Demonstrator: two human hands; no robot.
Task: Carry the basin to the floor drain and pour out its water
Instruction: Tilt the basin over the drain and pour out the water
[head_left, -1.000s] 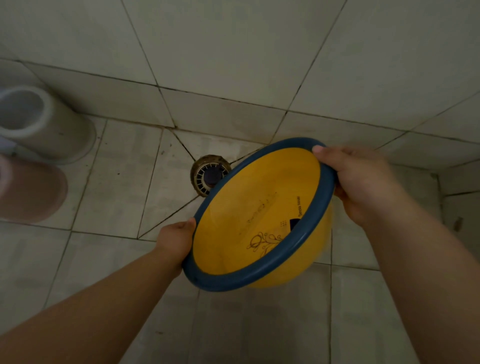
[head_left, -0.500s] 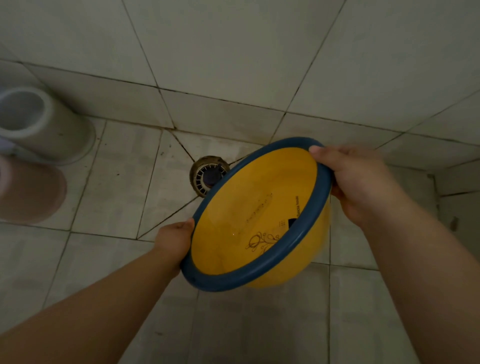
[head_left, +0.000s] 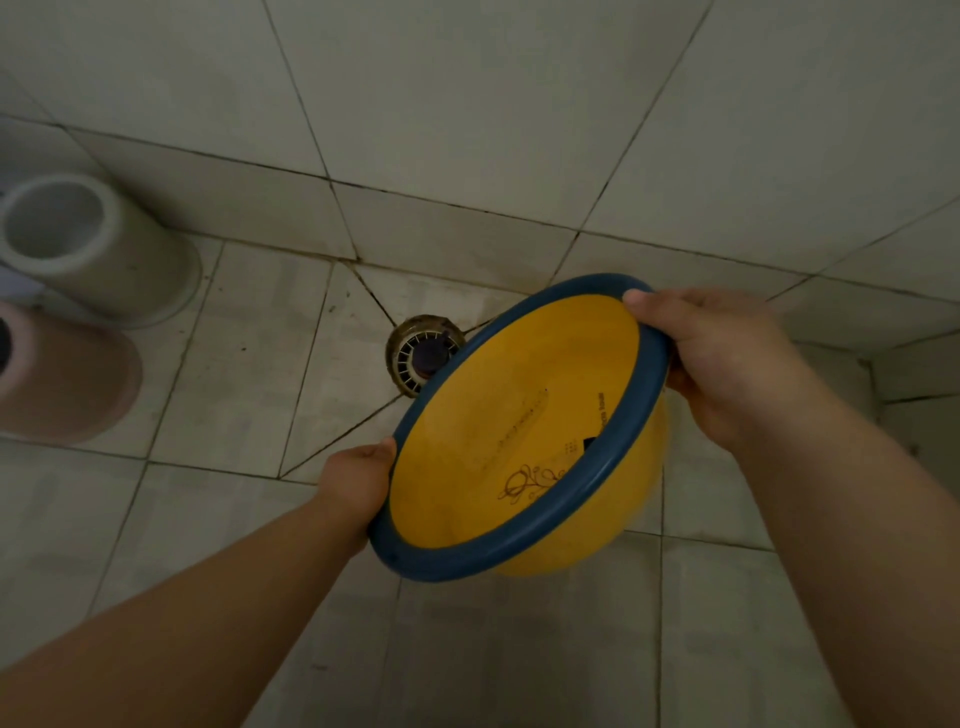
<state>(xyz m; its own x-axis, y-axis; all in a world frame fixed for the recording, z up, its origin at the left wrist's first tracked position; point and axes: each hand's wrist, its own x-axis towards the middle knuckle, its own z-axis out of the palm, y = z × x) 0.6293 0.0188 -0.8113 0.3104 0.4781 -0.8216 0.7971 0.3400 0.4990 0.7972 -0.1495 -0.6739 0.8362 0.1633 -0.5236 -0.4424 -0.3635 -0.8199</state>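
Presently: tiled floor (head_left: 234, 374); yellow basin (head_left: 519, 441), blue-rimmed, tilted over floor drain (head_left: 423, 356); right hand (head_left: 727, 364), fingers clamped on far rim; left hand (head_left: 358, 483), fingers curled around near rim.

Left side: two upturned buckets (head_left: 98, 249) are standing well apart from your hands.
Drain (head_left: 423, 354): the tilted basin (head_left: 519, 441) is overlapping its right edge.
Near floor: lying open.
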